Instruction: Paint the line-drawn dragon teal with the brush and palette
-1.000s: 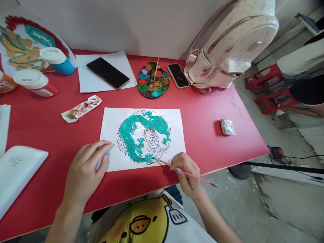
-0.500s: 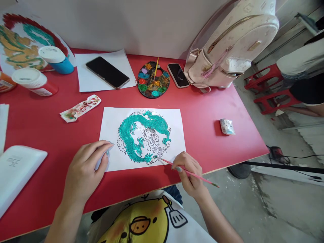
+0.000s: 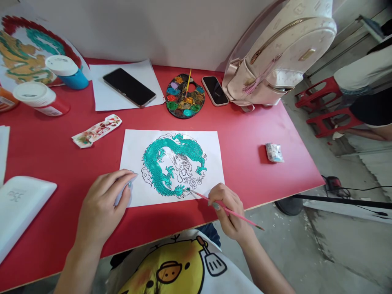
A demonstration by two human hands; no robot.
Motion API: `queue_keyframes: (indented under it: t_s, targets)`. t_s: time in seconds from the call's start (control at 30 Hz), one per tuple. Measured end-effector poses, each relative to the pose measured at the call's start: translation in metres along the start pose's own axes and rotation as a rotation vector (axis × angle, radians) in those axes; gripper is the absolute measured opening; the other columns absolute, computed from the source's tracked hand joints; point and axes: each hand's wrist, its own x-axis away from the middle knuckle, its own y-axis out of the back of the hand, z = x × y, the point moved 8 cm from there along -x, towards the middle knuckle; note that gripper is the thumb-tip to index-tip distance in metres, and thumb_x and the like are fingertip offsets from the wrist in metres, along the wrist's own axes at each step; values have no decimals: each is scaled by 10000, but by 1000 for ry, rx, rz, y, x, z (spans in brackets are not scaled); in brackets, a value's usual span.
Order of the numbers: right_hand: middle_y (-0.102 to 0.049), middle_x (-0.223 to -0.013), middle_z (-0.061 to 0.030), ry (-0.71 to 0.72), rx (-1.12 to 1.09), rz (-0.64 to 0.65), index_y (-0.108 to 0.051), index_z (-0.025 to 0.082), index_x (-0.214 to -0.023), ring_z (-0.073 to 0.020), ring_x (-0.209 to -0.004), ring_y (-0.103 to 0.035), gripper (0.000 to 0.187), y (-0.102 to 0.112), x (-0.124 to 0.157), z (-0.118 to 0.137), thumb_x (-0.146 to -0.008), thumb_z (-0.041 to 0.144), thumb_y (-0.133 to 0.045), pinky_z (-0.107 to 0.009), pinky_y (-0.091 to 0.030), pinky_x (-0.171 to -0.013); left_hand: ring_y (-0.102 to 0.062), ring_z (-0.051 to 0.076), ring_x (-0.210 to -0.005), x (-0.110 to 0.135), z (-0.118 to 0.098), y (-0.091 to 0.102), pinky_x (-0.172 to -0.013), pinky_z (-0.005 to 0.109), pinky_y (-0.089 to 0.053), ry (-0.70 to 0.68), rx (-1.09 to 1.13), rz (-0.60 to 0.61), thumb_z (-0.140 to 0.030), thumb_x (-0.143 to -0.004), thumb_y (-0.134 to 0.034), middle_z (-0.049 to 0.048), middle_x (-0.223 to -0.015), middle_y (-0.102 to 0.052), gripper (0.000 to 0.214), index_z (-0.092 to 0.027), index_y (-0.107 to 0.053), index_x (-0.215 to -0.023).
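Observation:
In my right hand (image 3: pixel 228 210) is a thin pink paintbrush (image 3: pixel 228 209), pinched between thumb and fingers. Its tip meets the lower edge of a dragon drawing (image 3: pixel 153 163) on white paper (image 3: pixel 131 147). Most of the dragon's body is painted teal; its head, mane and the clouds are bare black outlines. My left hand (image 3: pixel 105 204) rests at the paper's lower left corner, fingers curved and thumb apart from them, gripping nothing. Beyond the paper lies a dark palette (image 3: pixel 180 110) with several paint colours and a yellow brush (image 3: pixel 188 83) across it.
Around the paper on the red table (image 3: pixel 251 175) are a black phone (image 3: pixel 130 87), a smaller phone (image 3: pixel 215 90), a stained tissue (image 3: pixel 97 131), paint jars (image 3: pixel 67 71), a white device (image 3: pixel 24 204) and a small packet (image 3: pixel 275 152). A backpack (image 3: pixel 284 53) stands at back right.
Almost nothing differs. The brush's rear end has dipped very slightly, with its tip still at the same spot on the drawing. My left hand has stayed in place.

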Motion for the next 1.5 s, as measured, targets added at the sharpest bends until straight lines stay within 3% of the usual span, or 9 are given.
queue_keyframes:
  t_s: [0.27,0.53,0.8,1.5]
  targets:
    - [-617,-793,-33,11,3,-7,-551,240,-944,-192,-696,-568,273,1,1,1,-1123,262,-346,-337,-455,-641,-707,250,-1094,-1,1,1,-1024,449,-565,44,21,12,-191,-1054,-514,40,-1204,-758,265,-289,-674,-1239]
    - [-584,-774,-22,86,37,-20,-527,238,-937,-181,-662,-553,278,4,-5,11,-1128,262,-326,-326,-444,-607,-695,251,-1061,2,-2,0,-984,419,-552,-40,-18,-43,-159,-1054,-496,92,-1177,-759,279,-230,-690,-1242]
    - [-601,-788,-24,9,-4,-82,-542,240,-938,-182,-679,-577,261,11,0,6,-1122,259,-358,-323,-457,-614,-704,239,-1077,1,3,0,-1020,400,-536,12,24,-40,-206,-1051,-499,44,-1196,-760,296,-304,-693,-1251]
    - [-578,-780,-20,76,39,-29,-497,240,-939,-172,-670,-542,253,-2,-2,8,-1124,236,-325,-320,-429,-609,-701,261,-1067,1,1,0,-998,413,-536,-22,24,-56,-185,-1036,-515,67,-1188,-759,304,-276,-703,-1256]
